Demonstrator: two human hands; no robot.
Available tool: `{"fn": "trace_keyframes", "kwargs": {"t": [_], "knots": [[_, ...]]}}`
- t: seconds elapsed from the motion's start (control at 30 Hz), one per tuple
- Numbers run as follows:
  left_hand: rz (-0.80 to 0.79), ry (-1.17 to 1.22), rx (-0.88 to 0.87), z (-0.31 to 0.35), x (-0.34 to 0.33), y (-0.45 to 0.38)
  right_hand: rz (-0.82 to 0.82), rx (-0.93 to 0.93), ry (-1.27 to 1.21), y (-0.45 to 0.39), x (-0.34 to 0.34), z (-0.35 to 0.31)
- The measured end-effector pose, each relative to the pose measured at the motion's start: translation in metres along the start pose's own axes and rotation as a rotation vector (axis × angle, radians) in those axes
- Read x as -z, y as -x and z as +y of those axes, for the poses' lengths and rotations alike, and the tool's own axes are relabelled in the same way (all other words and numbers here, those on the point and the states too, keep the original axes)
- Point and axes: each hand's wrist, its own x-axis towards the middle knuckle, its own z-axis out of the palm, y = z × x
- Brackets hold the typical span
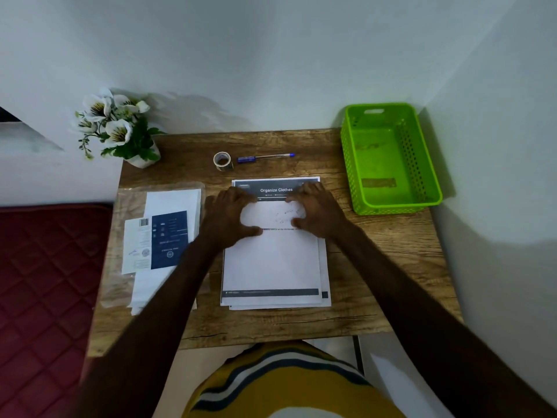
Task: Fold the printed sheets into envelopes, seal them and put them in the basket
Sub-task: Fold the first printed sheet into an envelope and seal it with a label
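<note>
Paper first: I see a stack of printed sheets [272, 260] lying in the middle of the wooden table [361, 291], the top one headed "Organize Clothes" on a dark band along its far edge. My left hand [230, 215] and right hand [316, 211] both rest on the upper part of that top sheet, palms down, fingers spread and pressing on the paper, thumbs pointing toward each other; neither hand pinches or curls round anything that I can make out. A crease or printed line runs across the sheet just below the thumbs; I cannot tell which. The green perforated basket [431, 176] stands at the table's far right corner, well apart from the sheets, with nothing white in it. Beyond the stack lie a small roll of tape [222, 161] and, just beside it, a blue pen [265, 157]. To the left of the sheets is a clear plastic packet of envelopes [162, 239] with a dark blue label. A pot of white artificial flowers [116, 128] stands at the far left corner against the wall.
</note>
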Motion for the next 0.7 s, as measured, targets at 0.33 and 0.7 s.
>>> {"fn": "trace_keyframes", "kwargs": {"t": [0.33, 0.7], "knots": [[-0.108, 0.022, 0.089, 0.014, 0.018, -0.009, -0.119, -0.076, -0.036, -0.020, 0.017, -0.009], [-0.001, -0.104, 0.151, 0.034, 0.014, 0.012, 0.002, -0.089, 0.010, -0.006, 0.010, -0.018]]}}
